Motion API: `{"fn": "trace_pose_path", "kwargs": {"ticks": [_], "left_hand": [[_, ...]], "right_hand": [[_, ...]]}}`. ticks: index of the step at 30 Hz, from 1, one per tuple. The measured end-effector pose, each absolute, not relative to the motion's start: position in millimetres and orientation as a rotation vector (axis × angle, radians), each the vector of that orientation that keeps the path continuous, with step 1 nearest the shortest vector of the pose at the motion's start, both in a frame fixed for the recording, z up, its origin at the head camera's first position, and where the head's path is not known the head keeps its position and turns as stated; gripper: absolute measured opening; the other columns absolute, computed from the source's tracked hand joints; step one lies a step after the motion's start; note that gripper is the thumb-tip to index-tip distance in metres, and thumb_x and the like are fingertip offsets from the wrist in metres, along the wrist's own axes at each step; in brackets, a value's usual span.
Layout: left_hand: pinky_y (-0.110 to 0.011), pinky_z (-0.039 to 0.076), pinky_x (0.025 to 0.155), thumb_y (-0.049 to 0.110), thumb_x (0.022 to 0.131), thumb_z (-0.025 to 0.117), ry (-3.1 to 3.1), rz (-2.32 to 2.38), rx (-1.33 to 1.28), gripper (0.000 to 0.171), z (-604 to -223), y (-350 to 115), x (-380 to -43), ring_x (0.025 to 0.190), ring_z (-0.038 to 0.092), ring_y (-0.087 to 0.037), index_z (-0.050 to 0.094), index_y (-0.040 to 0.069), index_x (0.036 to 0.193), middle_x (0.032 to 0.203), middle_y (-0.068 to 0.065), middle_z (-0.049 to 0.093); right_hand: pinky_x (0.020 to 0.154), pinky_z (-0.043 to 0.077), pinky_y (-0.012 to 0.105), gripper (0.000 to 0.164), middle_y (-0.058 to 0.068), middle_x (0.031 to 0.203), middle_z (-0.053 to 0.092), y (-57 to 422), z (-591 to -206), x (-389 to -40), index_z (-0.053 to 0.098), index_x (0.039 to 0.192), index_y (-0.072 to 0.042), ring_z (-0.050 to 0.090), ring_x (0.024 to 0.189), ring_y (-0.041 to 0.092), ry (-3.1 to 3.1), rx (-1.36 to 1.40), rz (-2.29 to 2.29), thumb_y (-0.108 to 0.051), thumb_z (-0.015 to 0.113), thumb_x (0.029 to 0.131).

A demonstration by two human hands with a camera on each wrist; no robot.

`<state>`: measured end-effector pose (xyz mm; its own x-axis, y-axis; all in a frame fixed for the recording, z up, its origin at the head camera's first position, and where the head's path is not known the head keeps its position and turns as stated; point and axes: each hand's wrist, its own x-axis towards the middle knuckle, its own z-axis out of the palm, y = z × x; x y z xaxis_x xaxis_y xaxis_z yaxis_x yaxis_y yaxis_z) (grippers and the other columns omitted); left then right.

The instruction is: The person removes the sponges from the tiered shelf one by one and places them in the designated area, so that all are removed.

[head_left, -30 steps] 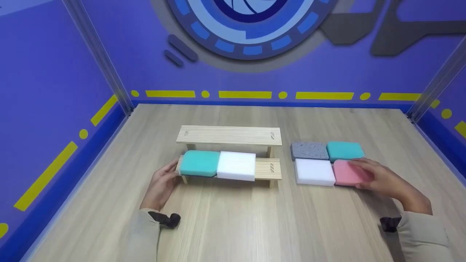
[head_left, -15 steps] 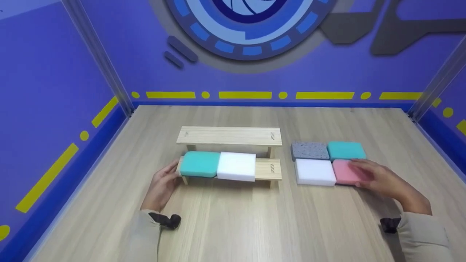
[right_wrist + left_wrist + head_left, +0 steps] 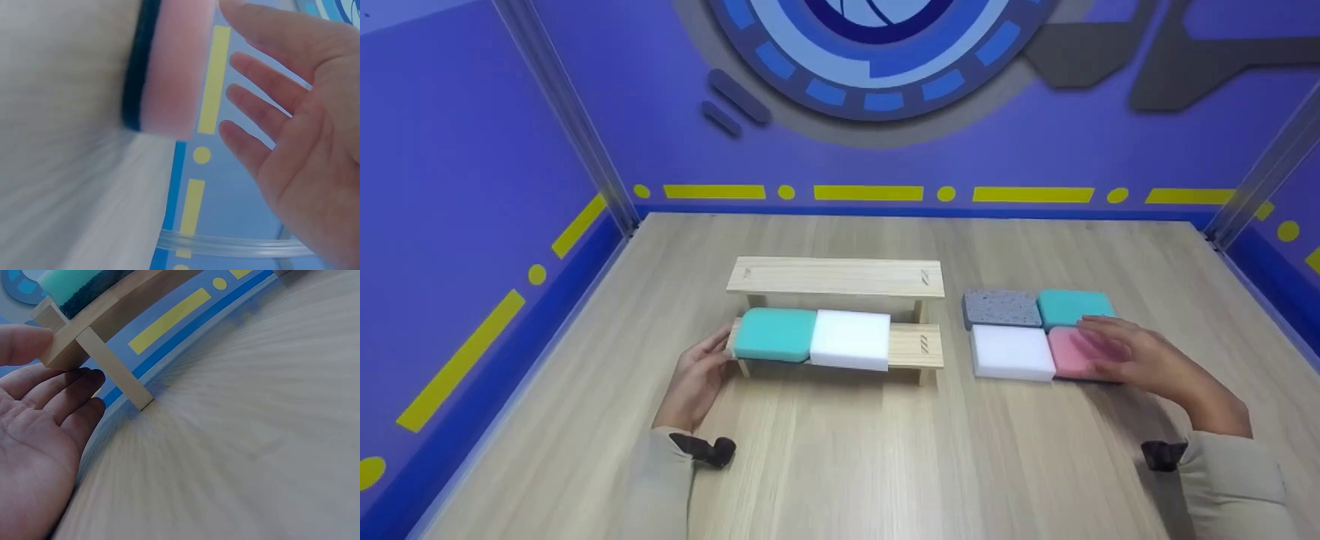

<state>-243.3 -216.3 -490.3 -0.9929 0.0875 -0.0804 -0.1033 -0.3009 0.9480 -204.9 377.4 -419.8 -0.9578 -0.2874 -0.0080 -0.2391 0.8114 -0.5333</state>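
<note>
My left hand (image 3: 695, 379) holds the left end of a two-step wooden rack (image 3: 911, 346), thumb on the lower board's end and fingers beneath it. On that board a teal sponge (image 3: 775, 334) and a white sponge (image 3: 850, 339) lie side by side. My right hand (image 3: 1162, 364) hovers over the right side of a pink sponge (image 3: 1069, 349); in the right wrist view its fingers are spread and apart from the dark-backed pink sponge (image 3: 174, 73). Grouped with the pink one on the table are a grey speckled sponge (image 3: 1002, 307), another teal sponge (image 3: 1076, 306) and another white sponge (image 3: 1011, 351).
The rack's upper board (image 3: 836, 276) stands behind the lower one and bears nothing. Blue panels (image 3: 885, 161) border the wood-grain table (image 3: 840, 457) at the back and sides. Black wrist cameras (image 3: 712, 451) sit at both cuffs.
My right hand has lifted slightly off the pink sponge, its fingers shifting up. The left hand and the sponges stay where they were; the head view has shifted a little.
</note>
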Motion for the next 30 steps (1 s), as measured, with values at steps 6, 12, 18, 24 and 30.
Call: {"fn": "trace_pose_path", "kwargs": {"ticks": [6, 12, 18, 24, 30], "left_hand": [[-0.024, 0.042, 0.101, -0.007, 0.092, 0.043, 1.775, 2.45, -0.02, 0.056, -490, -217, -244, 0.135, 0.04, -0.019, 0.03, -0.007, 0.146, 0.155, -0.019, 0.029], [-0.022, 0.042, 0.102, -0.006, 0.092, 0.045, 1.753, 2.466, -0.015, 0.055, -491, -217, -244, 0.128, 0.047, -0.009, 0.032, -0.007, 0.145, 0.154, -0.017, 0.031], [-0.024, 0.041, 0.103, -0.007, 0.092, 0.043, 1.744, 2.475, -0.013, 0.056, -490, -216, -244, 0.14, 0.033, -0.021, 0.029, -0.008, 0.146, 0.155, -0.018, 0.029], [-0.022, 0.041, 0.102, -0.005, 0.093, 0.043, 1.737, 2.475, -0.003, 0.056, -490, -216, -245, 0.14, 0.034, -0.021, 0.029, -0.007, 0.147, 0.155, -0.018, 0.029], [-0.022, 0.044, 0.1, -0.007, 0.092, 0.044, 1.729, 2.492, 0.006, 0.055, -490, -216, -243, 0.12, 0.053, -0.005, 0.031, -0.008, 0.145, 0.154, -0.021, 0.029]], "right_hand": [[0.097, 0.031, 0.072, 0.057, 0.033, 0.139, 0.044, 363, -412, -205, 0.049, 0.137, 0.001, 0.037, 0.127, 0.056, 3.016, -0.516, -0.833, -0.021, 0.069, 0.088], [0.098, 0.033, 0.069, 0.053, 0.028, 0.14, 0.047, 346, -405, -210, 0.051, 0.136, -0.003, 0.039, 0.129, 0.052, 3.051, -0.527, -0.897, -0.024, 0.066, 0.09], [0.1, 0.035, 0.065, 0.054, 0.025, 0.141, 0.048, 327, -399, -214, 0.051, 0.137, -0.004, 0.04, 0.13, 0.047, 3.028, -0.543, -0.978, -0.028, 0.065, 0.091], [0.1, 0.041, 0.059, 0.052, 0.021, 0.137, 0.053, 308, -396, -220, 0.052, 0.136, -0.003, 0.049, 0.126, 0.042, 3.021, -0.63, -1.039, -0.026, 0.066, 0.091], [0.099, 0.044, 0.049, 0.05, 0.016, 0.132, 0.059, 282, -393, -227, 0.056, 0.132, -0.002, 0.055, 0.121, 0.036, 3.007, -0.785, -1.093, -0.021, 0.069, 0.088]]}}
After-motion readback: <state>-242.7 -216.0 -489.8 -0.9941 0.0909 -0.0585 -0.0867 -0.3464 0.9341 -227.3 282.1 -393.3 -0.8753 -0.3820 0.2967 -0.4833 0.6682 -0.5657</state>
